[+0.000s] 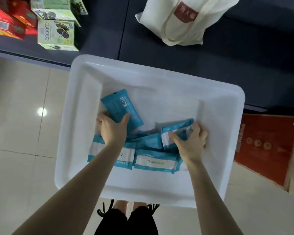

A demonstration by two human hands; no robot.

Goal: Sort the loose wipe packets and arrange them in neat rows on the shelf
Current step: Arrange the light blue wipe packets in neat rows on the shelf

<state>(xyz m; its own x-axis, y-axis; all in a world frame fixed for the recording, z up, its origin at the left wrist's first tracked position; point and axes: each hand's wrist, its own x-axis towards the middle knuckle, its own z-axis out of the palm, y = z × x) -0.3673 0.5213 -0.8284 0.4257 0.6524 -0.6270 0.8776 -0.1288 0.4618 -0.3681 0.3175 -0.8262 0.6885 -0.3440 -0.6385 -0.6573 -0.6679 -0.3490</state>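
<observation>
we look down on a glossy pale tiled floor (15,116) with a lamp's glare in it, and beyond it a dark, matte shelf (176,53) running across the top. on the shelf stand green cookie boxes (56,33) at the left, red boxes (5,19) beside them in the corner, and a soft cream cloth bag (185,22) with a red patch, well apart to the right. a red carton (265,146) sits low at the right, below the shelf edge. in front of the shelf is a white plastic bin (143,77), rectangular with rounded corners and smooth sloping walls; we cannot tell what it rests on. the wipe packets are all inside it: flat, crinkly teal pouches, none on the shelf yet. the left grip (112,128) holds a barcode packet (124,106) by its near end, thumb on top, fingers curled round the left edge; the packet tilts toward the bin's far left. the right grip (192,141) holds a second packet (175,131) near the bin's right wall, fingers curled over its crumpled end, thumb on its face. the loose packets (156,161) lie overlapping along the bin's near side under both forearms, their white labels facing up.
</observation>
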